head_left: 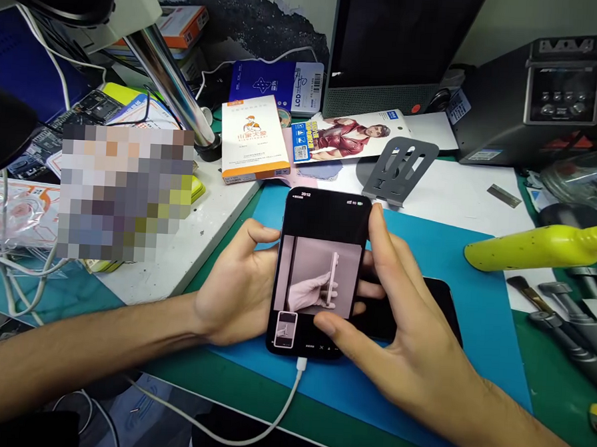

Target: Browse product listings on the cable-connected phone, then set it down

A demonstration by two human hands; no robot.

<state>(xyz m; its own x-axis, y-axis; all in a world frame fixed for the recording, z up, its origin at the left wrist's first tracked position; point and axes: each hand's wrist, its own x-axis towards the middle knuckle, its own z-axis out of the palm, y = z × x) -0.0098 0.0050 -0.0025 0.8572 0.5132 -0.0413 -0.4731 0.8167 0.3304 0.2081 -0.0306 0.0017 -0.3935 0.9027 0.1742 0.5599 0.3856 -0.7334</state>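
Note:
A black smartphone point(322, 251) with its screen lit shows a picture of a hand holding a phone. My left hand point(235, 290) cradles it from the left and below, fingers curled behind it. My right hand point(398, 322) wraps its right edge, thumb resting on the lower part of the screen. A white cable point(268, 422) is plugged into the phone's bottom end. Both hands hold the phone just above a blue mat point(457, 258). A second dark phone point(444, 304) lies on the mat under my right hand.
A grey metal phone stand point(399, 169) stands behind the phone. An orange-and-white box point(253, 141) and a blue box point(276, 82) lie at the back. A yellow tool point(542, 246) and several hand tools point(563, 324) lie right. A monitor point(398, 42) and a black machine point(545, 96) stand behind.

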